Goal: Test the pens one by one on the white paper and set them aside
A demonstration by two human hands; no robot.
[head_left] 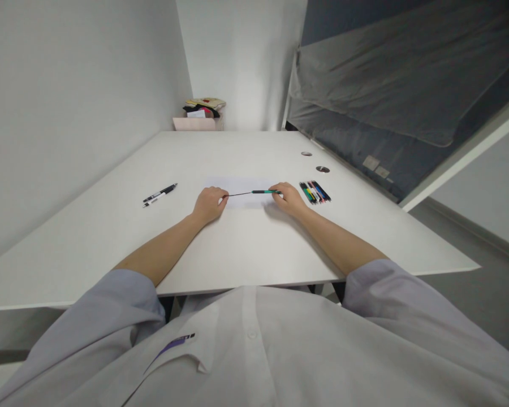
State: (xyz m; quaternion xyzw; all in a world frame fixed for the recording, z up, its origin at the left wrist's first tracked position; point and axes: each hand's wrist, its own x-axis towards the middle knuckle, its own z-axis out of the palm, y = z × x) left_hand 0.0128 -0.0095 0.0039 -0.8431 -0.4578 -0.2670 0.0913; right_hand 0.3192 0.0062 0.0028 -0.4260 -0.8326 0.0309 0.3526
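Note:
My right hand (287, 198) pinches the back part of a green pen barrel (261, 191) with a black grip, lying nearly level and pointing left. My left hand (209, 203) is closed on the end of a thin dark pen refill (240, 194). The refill's other end meets the front of the barrel; whether it sits inside or just touches, I cannot tell. Under both lies a white sheet of paper (241, 203). Two black-and-white pens (160, 194) rest to the left of my left hand. Several coloured pens (315, 193) lie in a row beside my right hand.
The white table (241, 249) reaches to the far wall. Two round cable-hole covers (322, 169) sit near its right edge. At the far end stands a pale pink box (195, 123) with cloth-like items in it. A grey cloth-draped panel (377, 85) borders the right side.

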